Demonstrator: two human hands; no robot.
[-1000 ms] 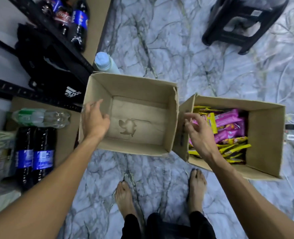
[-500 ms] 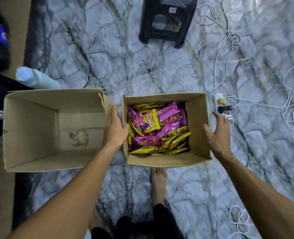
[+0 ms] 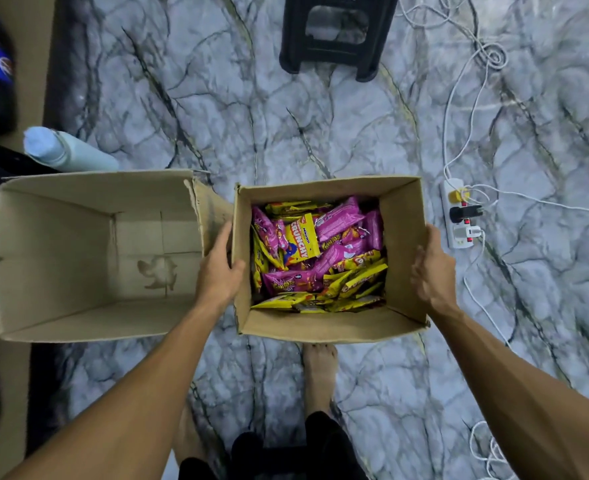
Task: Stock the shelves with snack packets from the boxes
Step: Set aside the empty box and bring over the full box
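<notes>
My left hand [image 3: 218,271] and right hand [image 3: 431,271] clamp the snack box [image 3: 320,327] walls; empty box [image 3: 61,237] crowds 9 o'clock, floor [image 3: 251,116] open at 12; right fingers hidden.

— What is the person wearing?
— Little that shows. The left hand [image 3: 217,271] and right hand [image 3: 431,275] are bare, and so are the left forearm [image 3: 130,386] and right forearm [image 3: 514,386], down to the near edge.
— And lower down?
— Black trousers [image 3: 324,441], ending at the ankles. The right foot [image 3: 319,375] is bare. The left foot [image 3: 186,429] is bare too, partly hidden and blurred.
</notes>
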